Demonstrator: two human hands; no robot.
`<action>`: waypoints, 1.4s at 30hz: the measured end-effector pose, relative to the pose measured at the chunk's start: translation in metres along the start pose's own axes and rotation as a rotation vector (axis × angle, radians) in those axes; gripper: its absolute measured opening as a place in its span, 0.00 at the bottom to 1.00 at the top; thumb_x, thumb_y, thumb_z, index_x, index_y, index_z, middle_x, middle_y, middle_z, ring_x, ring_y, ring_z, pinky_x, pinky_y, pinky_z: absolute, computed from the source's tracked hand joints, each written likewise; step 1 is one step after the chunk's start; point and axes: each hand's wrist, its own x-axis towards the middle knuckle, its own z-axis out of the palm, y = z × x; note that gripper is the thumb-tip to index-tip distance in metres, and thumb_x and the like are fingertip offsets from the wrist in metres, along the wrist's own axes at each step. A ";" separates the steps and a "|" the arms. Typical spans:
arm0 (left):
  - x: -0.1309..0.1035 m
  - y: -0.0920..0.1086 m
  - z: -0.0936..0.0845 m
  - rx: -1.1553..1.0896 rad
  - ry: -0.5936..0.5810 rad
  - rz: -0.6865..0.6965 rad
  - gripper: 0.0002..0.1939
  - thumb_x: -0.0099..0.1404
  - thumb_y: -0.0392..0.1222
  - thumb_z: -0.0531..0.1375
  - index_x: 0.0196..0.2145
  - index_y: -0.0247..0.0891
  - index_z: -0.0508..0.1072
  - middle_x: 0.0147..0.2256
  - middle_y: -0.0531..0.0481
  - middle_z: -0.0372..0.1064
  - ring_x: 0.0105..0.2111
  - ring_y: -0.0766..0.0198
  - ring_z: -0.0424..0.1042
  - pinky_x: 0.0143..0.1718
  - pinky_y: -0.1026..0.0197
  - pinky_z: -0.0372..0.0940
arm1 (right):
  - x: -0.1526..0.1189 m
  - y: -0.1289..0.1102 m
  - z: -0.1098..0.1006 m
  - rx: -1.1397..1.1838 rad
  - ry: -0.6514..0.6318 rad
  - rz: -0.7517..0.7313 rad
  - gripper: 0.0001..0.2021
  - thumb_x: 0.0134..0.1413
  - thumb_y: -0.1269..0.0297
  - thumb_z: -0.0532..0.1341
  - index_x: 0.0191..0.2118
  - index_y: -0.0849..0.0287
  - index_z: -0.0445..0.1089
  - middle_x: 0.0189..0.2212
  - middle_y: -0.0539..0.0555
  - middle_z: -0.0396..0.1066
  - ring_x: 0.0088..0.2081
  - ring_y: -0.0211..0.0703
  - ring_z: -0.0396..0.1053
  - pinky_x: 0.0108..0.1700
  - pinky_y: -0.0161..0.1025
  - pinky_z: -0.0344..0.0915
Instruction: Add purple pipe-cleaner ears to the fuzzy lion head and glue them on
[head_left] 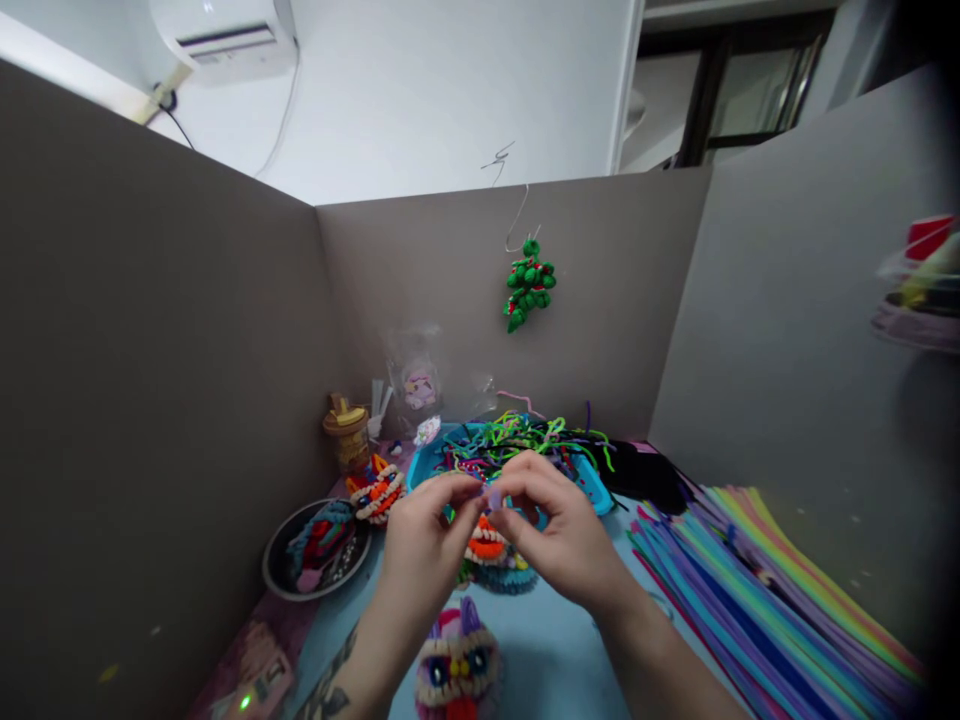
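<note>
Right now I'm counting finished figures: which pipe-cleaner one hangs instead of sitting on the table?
The green figure, hooked on the back wall; the other figures sit on the table.

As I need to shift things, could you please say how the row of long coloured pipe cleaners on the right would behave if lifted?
The long coloured pipe cleaners are thin and fuzzy, so probably light and bendy, sagging at the ends. Lying loose side by side, they would likely scatter.

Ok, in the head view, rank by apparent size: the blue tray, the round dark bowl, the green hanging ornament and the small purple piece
1. Blue tray
2. Round dark bowl, nearer the camera, so unsure
3. Green hanging ornament
4. Small purple piece, pinched between left hand and right hand
</note>
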 end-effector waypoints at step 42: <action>0.008 -0.004 -0.009 -1.084 -0.445 -0.723 0.18 0.44 0.42 0.72 0.27 0.34 0.69 0.15 0.62 0.54 0.13 0.79 0.43 0.13 0.72 0.37 | 0.000 0.022 0.001 0.120 -0.050 -0.191 0.12 0.56 0.74 0.59 0.41 0.52 0.75 0.29 0.49 0.74 0.30 0.36 0.67 0.33 0.35 0.63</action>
